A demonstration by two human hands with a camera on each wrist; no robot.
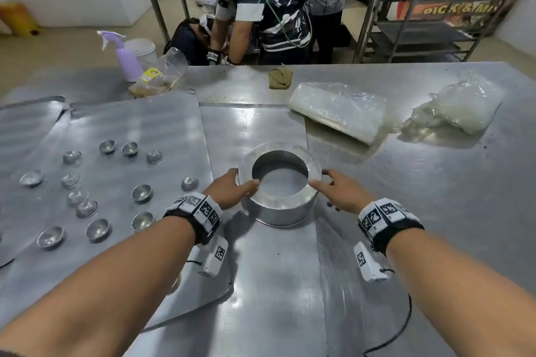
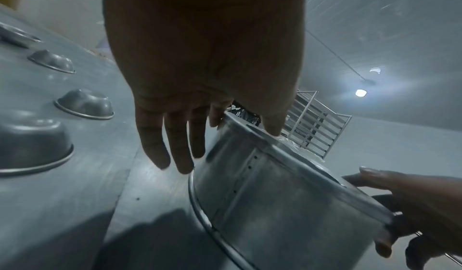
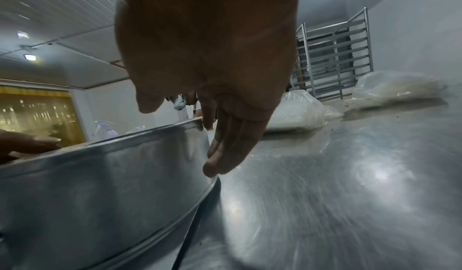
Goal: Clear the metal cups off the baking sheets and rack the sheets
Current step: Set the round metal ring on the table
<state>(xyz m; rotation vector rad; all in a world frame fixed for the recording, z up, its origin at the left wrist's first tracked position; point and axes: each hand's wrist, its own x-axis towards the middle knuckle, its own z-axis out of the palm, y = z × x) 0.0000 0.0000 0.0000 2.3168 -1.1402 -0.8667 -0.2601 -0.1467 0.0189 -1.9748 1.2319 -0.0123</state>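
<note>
Several small metal cups (image 1: pixel 141 193) lie spread over a baking sheet (image 1: pixel 162 124) on the left of the steel table; most look upside down (image 2: pixel 85 104). A second sheet (image 1: pixel 26 122) lies partly under it at the far left. A round metal pan (image 1: pixel 278 209) stands in the middle, empty inside. My left hand (image 1: pixel 229 191) touches its left side, thumb on the rim, fingers fairly straight (image 2: pixel 180 136). My right hand (image 1: pixel 339 191) is at the pan's right side, thumb by the rim, straight fingers beside the wall (image 3: pixel 225 136).
Two plastic-wrapped bundles (image 1: pixel 339 110) (image 1: pixel 458 107) lie at the back right of the table. A cloth (image 1: pixel 280 78), a purple spray bottle (image 1: pixel 127 58) and a plastic bag stand at the back. People (image 1: pixel 266 9) work beyond the table. A tray rack (image 1: pixel 429 9) stands at the far right.
</note>
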